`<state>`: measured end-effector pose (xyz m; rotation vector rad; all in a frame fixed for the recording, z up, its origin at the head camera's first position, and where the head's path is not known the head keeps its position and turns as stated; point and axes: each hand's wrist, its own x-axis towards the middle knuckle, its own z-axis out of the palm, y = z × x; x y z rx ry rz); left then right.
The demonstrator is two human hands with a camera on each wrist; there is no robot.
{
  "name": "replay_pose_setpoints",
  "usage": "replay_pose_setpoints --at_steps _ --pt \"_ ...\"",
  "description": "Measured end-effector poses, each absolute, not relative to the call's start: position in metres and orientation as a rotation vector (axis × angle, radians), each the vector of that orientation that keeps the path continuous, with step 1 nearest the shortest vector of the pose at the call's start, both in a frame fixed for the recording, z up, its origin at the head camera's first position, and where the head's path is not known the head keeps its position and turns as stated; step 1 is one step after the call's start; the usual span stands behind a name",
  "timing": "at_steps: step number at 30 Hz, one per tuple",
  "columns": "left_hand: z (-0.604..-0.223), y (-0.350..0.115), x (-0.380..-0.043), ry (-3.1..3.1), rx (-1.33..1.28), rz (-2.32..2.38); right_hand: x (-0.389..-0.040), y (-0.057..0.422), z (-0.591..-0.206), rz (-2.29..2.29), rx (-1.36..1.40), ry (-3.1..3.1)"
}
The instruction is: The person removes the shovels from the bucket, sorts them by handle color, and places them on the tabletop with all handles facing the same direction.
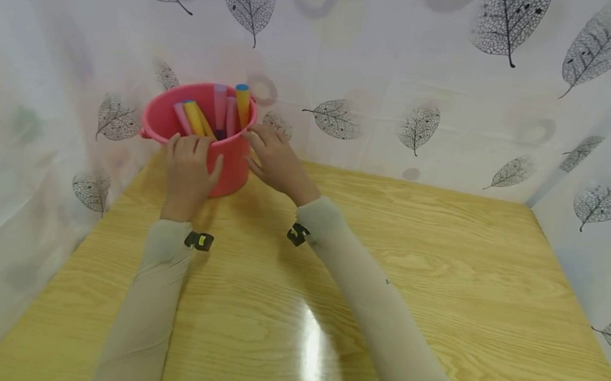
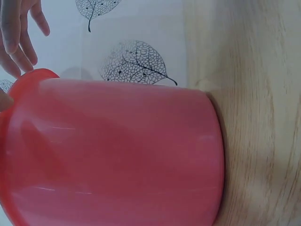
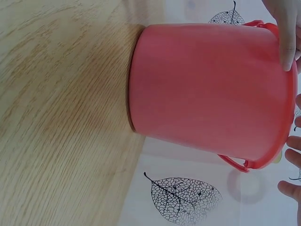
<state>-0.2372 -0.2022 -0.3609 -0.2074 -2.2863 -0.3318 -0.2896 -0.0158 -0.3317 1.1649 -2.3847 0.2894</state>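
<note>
A pink-red bucket (image 1: 229,175) stands upright on the wooden table, near the back left corner. Inside it lean several thick marker-like sticks, among them a yellow one with a blue end (image 1: 243,105) and a pink one (image 1: 219,106). My left hand (image 1: 185,172) holds the near rim, fingers over the edge; in the right wrist view its thumb (image 3: 287,49) lies against the outer wall. My right hand (image 1: 280,163) is at the rim's right side with fingers loosely bent. The left wrist view shows these fingers (image 2: 27,47) hanging beside the rim, holding nothing.
Wood-grain table (image 1: 412,270) spreads to the right and front of the bucket. A pale leaf-patterned curtain (image 1: 375,58) hangs close behind the bucket and along both sides. A bucket handle (image 3: 233,164) hangs at its side.
</note>
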Motion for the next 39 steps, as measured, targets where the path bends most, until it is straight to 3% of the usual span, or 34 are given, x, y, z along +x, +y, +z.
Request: replay_pose_setpoints --at_steps 39 --pt "-0.364 -0.192 -0.225 -2.178 -0.391 -0.371 -0.286 -0.008 -0.329 0.302 1.22 -2.29"
